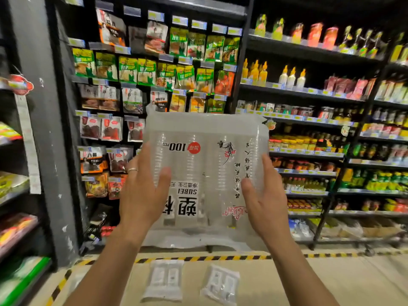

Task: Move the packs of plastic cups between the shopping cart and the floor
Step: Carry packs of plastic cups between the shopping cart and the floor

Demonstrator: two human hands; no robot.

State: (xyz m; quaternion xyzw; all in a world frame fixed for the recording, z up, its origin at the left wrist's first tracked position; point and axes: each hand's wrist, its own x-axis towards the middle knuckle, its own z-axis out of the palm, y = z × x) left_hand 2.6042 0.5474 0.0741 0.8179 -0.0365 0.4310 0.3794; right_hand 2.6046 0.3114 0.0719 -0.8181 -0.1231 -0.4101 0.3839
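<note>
Stocked supermarket shelves (309, 93) fill the upper frame behind a clear pack of plastic cups (205, 164), held up at centre. Its print is upside down and its cup stacks run top to bottom of the frame. The left hand (141, 195) and right hand (265, 202) clasp it from either side, thumbs on the near face and fingers reaching behind, neither hand nearer than the other. Directly below, at bottom centre, two further packs lie apart on the tan floor (331, 279): the left floor pack (164, 279) square to the frame, the right floor pack (220, 283) skewed. No shopping cart shows, so a set-down would likely mean lowering straight down beside them.
</note>
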